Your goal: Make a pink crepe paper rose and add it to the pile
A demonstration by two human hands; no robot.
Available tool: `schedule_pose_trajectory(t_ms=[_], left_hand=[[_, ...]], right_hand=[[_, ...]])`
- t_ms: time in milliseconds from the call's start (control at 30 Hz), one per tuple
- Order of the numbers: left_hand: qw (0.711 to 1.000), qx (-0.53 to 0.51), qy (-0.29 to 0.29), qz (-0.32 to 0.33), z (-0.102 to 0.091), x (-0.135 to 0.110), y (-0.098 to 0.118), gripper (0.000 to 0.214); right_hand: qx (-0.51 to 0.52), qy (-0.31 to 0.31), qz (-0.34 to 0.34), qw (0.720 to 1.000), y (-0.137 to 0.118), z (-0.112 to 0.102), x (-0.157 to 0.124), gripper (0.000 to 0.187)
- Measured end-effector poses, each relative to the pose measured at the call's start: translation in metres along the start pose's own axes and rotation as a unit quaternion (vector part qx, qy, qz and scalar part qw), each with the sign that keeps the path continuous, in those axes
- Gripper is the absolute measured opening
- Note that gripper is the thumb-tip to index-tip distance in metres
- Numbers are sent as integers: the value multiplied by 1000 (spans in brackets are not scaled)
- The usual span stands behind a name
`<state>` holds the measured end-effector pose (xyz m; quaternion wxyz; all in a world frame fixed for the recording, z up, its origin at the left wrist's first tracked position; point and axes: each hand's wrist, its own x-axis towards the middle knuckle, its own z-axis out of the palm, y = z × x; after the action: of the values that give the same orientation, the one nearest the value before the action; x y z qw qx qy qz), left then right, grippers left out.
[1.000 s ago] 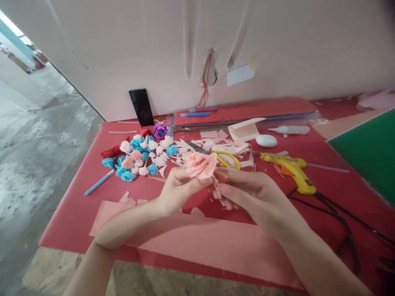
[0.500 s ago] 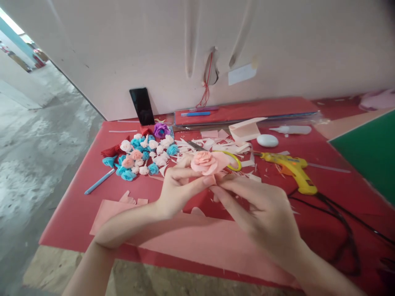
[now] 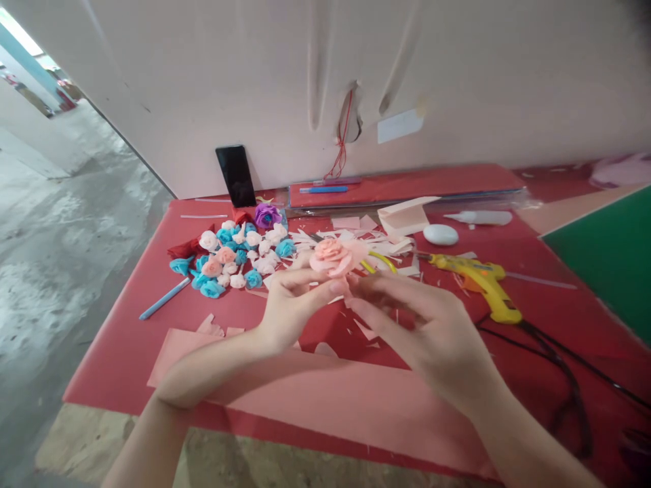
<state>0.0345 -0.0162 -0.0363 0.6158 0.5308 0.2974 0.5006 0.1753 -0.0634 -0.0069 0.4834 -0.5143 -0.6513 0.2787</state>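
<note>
A pink paper rose (image 3: pixel 331 257) is held up over the middle of the table. My left hand (image 3: pixel 292 308) pinches its base between thumb and fingers. My right hand (image 3: pixel 432 325) has its thumb and fingertips closed at the right side of the same base, just under the petals; the exact spot is partly hidden by the fingers. Behind the rose lie scissors with yellow handles (image 3: pixel 381 260), mostly covered by the flower and hand. Below my hands a long sheet of pink paper (image 3: pixel 325 393) lies along the table's front.
Several small paper roses (image 3: pixel 224 255) in blue, white and pink cluster at left, near a blue pen (image 3: pixel 163 299). A yellow glue gun (image 3: pixel 475 274) with a black cord lies at right. Beyond are paper scraps (image 3: pixel 401 245), a glue bottle (image 3: pixel 483 217) and a leaning phone (image 3: pixel 236 176).
The rose has shifted slightly left and up, tilting a little. My right fingers have moved on its base, and more of the scissors' handle is covered.
</note>
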Motion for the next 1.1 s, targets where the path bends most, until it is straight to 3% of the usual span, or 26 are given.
schedule_pose_trajectory(t_ms=[67, 133, 267, 333, 400, 500, 767, 900, 1100], left_hand=[[994, 90, 18, 63, -2, 4, 0, 25], [967, 180, 17, 182, -6, 8, -1, 24], [829, 314, 24, 462, -14, 16, -5, 23], [777, 355, 31, 518, -17, 19, -6, 22], [756, 378, 33, 534, -19, 19, -6, 22], [766, 372, 25, 524, -20, 19, -7, 20], [833, 297, 13, 467, -13, 16, -5, 19], [879, 266, -14, 396, -10, 13, -2, 21], [950, 151, -50, 268, -8, 9, 2, 13]], right_hand=[[-21, 51, -18, 998, 0, 0, 0, 10], [-31, 72, -31, 996, 1, -1, 0, 13], [-36, 69, -52, 996, 9, -3, 1, 14], [-26, 59, -64, 996, 13, -4, 3, 16], [-11, 48, -77, 996, 16, -4, 5, 16], [23, 12, -93, 995, 18, -5, 9, 16], [129, -86, -83, 984, 22, -6, 17, 17], [196, -125, -26, 972, 27, -5, 16, 16], [319, -175, 99, 926, 29, -2, 11, 16]])
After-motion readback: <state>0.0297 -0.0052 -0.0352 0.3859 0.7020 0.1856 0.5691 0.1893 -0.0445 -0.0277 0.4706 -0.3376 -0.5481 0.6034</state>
